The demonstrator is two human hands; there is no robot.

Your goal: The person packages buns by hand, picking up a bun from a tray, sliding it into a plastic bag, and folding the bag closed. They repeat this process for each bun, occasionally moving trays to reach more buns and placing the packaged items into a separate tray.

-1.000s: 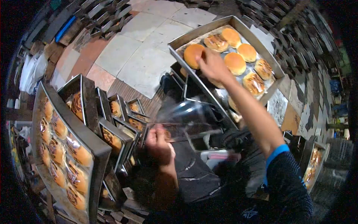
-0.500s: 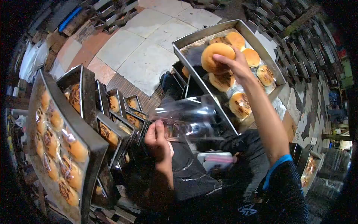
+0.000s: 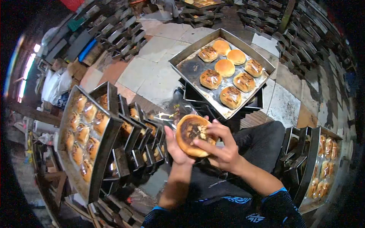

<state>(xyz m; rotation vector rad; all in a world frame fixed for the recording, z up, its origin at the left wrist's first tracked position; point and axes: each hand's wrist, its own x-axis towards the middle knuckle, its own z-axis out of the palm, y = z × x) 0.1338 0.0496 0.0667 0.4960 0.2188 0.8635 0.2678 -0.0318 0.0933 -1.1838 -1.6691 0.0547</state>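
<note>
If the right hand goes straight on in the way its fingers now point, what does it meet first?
The bun, which the right hand appears to touch; past it, the left hand probably comes next, though depth is unclear.

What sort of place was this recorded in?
Looks like a small bakery's packing area: wrapped buns fill the left tray, more buns sit in the metal tray ahead, and the person holds another bun.
</note>
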